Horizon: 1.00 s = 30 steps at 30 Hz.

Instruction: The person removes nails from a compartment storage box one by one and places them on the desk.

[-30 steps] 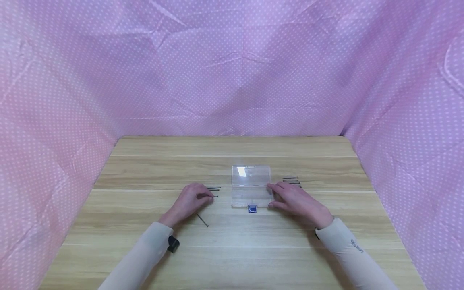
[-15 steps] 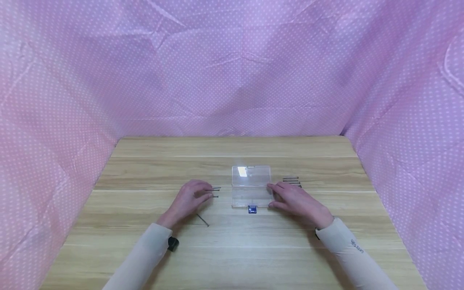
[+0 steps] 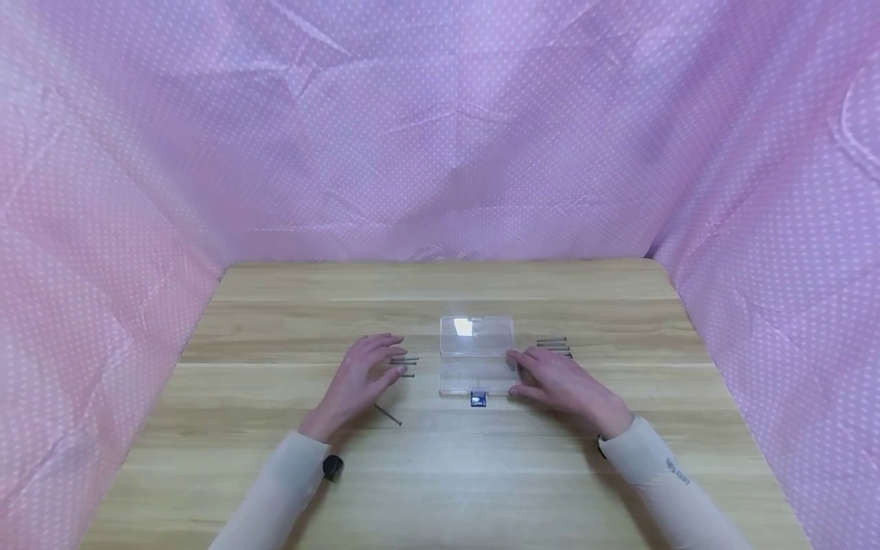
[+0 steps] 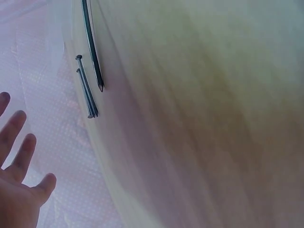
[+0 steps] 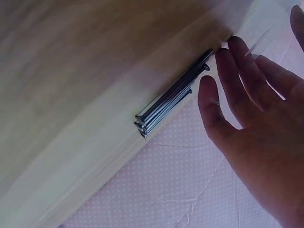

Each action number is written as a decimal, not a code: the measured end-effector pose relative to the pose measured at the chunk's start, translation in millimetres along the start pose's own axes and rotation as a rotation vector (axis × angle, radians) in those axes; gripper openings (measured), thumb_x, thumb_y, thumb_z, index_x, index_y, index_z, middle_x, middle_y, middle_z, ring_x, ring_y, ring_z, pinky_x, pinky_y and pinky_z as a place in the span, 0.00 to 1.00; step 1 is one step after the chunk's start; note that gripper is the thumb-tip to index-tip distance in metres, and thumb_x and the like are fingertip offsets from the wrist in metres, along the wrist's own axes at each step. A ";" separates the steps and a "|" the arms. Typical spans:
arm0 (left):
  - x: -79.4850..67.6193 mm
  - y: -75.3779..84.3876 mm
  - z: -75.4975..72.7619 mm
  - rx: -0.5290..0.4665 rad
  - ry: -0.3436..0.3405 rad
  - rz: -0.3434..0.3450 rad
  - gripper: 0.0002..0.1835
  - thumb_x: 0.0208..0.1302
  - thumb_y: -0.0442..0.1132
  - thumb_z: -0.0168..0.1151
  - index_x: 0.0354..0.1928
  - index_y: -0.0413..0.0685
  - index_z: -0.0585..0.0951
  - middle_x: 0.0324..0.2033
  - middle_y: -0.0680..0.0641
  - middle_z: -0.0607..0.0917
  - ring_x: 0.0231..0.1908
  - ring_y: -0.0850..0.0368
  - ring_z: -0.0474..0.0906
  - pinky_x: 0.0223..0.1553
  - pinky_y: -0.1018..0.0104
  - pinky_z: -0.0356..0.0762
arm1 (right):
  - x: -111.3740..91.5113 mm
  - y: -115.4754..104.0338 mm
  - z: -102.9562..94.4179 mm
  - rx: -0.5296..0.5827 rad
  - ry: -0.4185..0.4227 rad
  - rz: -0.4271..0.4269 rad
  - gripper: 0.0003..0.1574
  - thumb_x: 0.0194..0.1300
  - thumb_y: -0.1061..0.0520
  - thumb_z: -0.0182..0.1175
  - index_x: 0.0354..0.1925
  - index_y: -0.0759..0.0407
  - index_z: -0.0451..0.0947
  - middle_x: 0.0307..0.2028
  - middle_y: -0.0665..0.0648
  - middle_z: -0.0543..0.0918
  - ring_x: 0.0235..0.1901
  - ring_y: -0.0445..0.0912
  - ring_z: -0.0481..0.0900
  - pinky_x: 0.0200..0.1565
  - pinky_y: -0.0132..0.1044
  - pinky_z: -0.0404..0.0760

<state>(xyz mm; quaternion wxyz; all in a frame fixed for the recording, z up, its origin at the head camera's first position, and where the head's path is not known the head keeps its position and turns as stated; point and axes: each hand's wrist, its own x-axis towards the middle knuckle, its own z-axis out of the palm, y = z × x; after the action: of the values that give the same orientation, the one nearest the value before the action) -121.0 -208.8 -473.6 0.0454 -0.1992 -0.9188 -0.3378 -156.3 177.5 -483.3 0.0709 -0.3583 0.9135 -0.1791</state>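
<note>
My left hand (image 3: pixel 354 382) hovers with spread fingers beside a few nails (image 3: pixel 404 363) lying left of the box; the fingers hold nothing. In the left wrist view those nails (image 4: pixel 87 90) lie apart from the fingertips, and a closer nail (image 4: pixel 93 50) points down beside them. One separate nail (image 3: pixel 388 415) lies slanted below my left hand. A clear plastic box (image 3: pixel 457 374) stands with its lid (image 3: pixel 488 336) laid back. My right hand (image 3: pixel 564 380) rests against the box's right side, fingers extended and thumb at the front corner.
Several nails (image 3: pixel 552 345) lie in a row right of the box, just behind my right hand; the right wrist view shows this bundle (image 5: pixel 173 92) closely. A blue tag (image 3: pixel 478 399) sticks out at the box's front. Pink dotted cloth (image 3: pixel 454 153) surrounds the wooden table (image 3: pixel 447 473).
My left hand has let go of a nail, spread its fingers and lifted slightly. The slanted nail below it has shifted a little to the right. My right hand has stayed at the box.
</note>
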 end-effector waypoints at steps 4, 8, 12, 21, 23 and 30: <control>-0.9 0.3 1.4 0.051 0.027 0.042 0.20 0.70 0.45 0.67 0.57 0.42 0.85 0.66 0.42 0.79 0.70 0.38 0.69 0.72 0.32 0.57 | 0.6 -2.0 1.2 -0.002 0.007 0.007 0.41 0.70 0.39 0.66 0.69 0.63 0.74 0.49 0.55 0.83 0.48 0.50 0.81 0.54 0.52 0.82; 0.7 -0.5 0.7 0.111 0.068 0.069 0.22 0.69 0.47 0.66 0.59 0.42 0.84 0.68 0.41 0.77 0.70 0.35 0.68 0.72 0.29 0.54 | 2.6 -3.0 1.7 -0.001 0.013 0.017 0.41 0.69 0.39 0.67 0.69 0.63 0.74 0.54 0.58 0.83 0.54 0.53 0.81 0.58 0.54 0.81; 0.9 -0.8 -0.6 0.182 0.095 0.055 0.25 0.69 0.50 0.65 0.62 0.44 0.82 0.71 0.42 0.74 0.73 0.36 0.64 0.73 0.28 0.50 | 3.1 -3.9 1.6 0.014 0.024 0.035 0.42 0.69 0.39 0.67 0.70 0.62 0.73 0.59 0.61 0.81 0.58 0.56 0.80 0.60 0.56 0.79; -2.1 0.5 -2.8 0.308 0.091 0.012 0.31 0.69 0.57 0.62 0.67 0.46 0.78 0.73 0.41 0.72 0.75 0.37 0.60 0.73 0.26 0.44 | 0.1 -8.1 2.6 0.039 0.040 0.054 0.41 0.69 0.39 0.68 0.70 0.60 0.74 0.63 0.62 0.78 0.60 0.57 0.78 0.61 0.59 0.78; -3.4 0.8 -3.4 0.322 0.076 -0.008 0.33 0.69 0.59 0.61 0.69 0.46 0.77 0.74 0.41 0.70 0.75 0.37 0.59 0.73 0.26 0.43 | -0.7 -9.7 3.0 0.047 0.036 0.061 0.42 0.68 0.39 0.68 0.70 0.61 0.74 0.63 0.62 0.78 0.61 0.57 0.78 0.61 0.59 0.77; -8.7 -1.2 -5.0 0.374 0.025 -0.080 0.38 0.70 0.64 0.58 0.73 0.46 0.72 0.76 0.40 0.66 0.77 0.37 0.55 0.72 0.24 0.44 | -2.9 -13.9 3.5 0.048 0.031 0.084 0.44 0.67 0.37 0.68 0.70 0.60 0.73 0.65 0.63 0.76 0.63 0.58 0.76 0.63 0.61 0.76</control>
<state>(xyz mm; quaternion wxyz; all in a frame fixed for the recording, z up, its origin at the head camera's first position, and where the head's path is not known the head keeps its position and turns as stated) -113.8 -215.7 -472.3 0.0796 -0.1466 -0.9721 -0.1649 -144.5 169.1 -481.3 0.0728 -0.3148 0.9242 -0.2035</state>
